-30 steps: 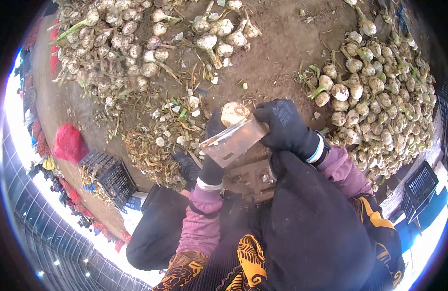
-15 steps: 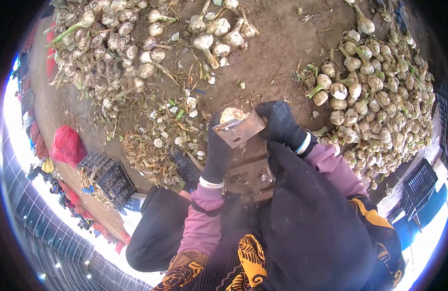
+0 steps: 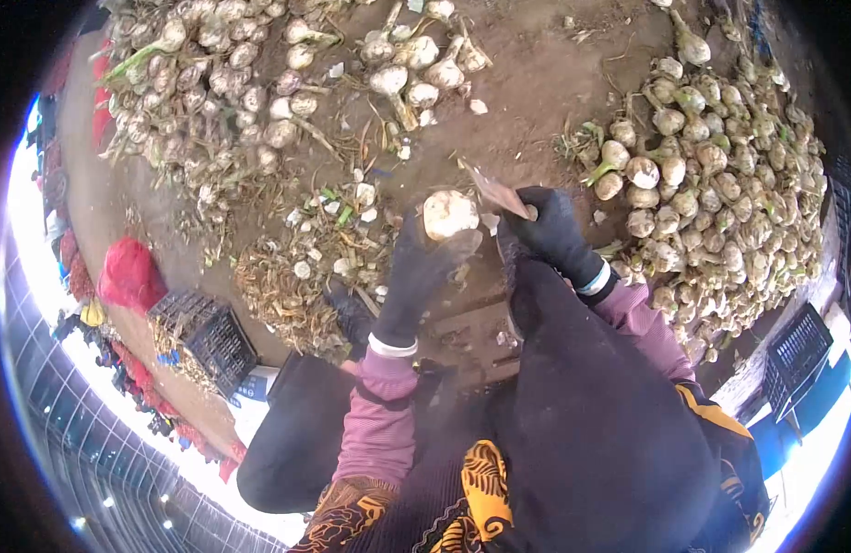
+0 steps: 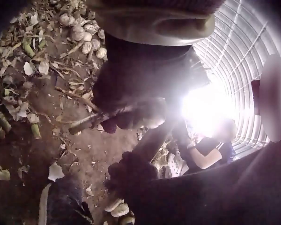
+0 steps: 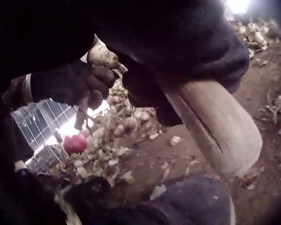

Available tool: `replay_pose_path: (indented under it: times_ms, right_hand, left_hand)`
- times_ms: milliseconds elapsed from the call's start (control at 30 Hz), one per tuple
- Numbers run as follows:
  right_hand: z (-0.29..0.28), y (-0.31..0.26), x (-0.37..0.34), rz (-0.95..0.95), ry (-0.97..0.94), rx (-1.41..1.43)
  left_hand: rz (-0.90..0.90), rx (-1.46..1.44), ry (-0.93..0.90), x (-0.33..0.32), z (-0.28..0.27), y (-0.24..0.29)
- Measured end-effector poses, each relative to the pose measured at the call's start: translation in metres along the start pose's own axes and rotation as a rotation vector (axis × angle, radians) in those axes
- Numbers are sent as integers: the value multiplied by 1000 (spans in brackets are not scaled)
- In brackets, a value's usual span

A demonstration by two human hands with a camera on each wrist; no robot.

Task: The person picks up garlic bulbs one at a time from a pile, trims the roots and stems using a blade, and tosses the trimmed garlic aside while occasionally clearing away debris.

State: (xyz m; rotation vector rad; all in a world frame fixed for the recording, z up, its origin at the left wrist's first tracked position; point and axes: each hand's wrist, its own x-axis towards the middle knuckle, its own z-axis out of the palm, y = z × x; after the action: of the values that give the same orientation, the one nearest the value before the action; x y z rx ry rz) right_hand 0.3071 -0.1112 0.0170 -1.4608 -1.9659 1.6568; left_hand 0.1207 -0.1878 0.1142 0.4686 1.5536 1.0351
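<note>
In a dark glove, the left hand (image 3: 423, 267) grips a garlic bulb (image 3: 449, 215) whose pale face points up in the head view. A stalk (image 4: 84, 123) sticks out from that hand in the left wrist view. To its right, the gloved right hand (image 3: 556, 237) holds a flat metal blade (image 3: 499, 192), turned nearly edge-on and apart from the bulb. The right wrist view shows the bulb (image 5: 103, 56) in the left fingers (image 5: 100, 84), and the rounded end of a pale wooden handle (image 5: 225, 129) below the right hand.
Garlic heaps lie at upper left (image 3: 213, 83) and right (image 3: 720, 194). Trimmings (image 3: 287, 286) cover the ground left of the hands, near a shoe (image 3: 350, 313). A black crate (image 3: 204, 341) and red bag (image 3: 132, 274) are at left, another crate (image 3: 798, 359) at lower right.
The blade has moved off the bulb toward the right and turned from flat to nearly edge-on. More of the bulb's pale face shows, and a pale scrap is between the hands.
</note>
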Motion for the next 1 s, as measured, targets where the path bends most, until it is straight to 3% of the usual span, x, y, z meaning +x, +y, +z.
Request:
replay_pose_path:
  times_ms: [133, 233, 333, 467, 633, 1000]
  right_hand:
    - [8, -3, -3, -183, 37, -91]
    - [-9, -36, -5, -278, -156, -282]
    - [-12, -45, -9, -380, -123, -307]
    - [-16, -57, -6, -317, -185, -357]
    - [-18, -62, -7, -383, -154, -344]
    - [-17, -56, -6, -293, -129, -387]
  left_hand:
    - [144, 411, 23, 5, -10, -14]
    - [302, 559, -17, 15, -19, -39]
    - [398, 562, -48, 19, -20, -48]
    - [465, 530, -50, 13, -22, -49]
    - [492, 478, -48, 6, -19, -39]
    - [515, 422, -74, -1, -17, -41]
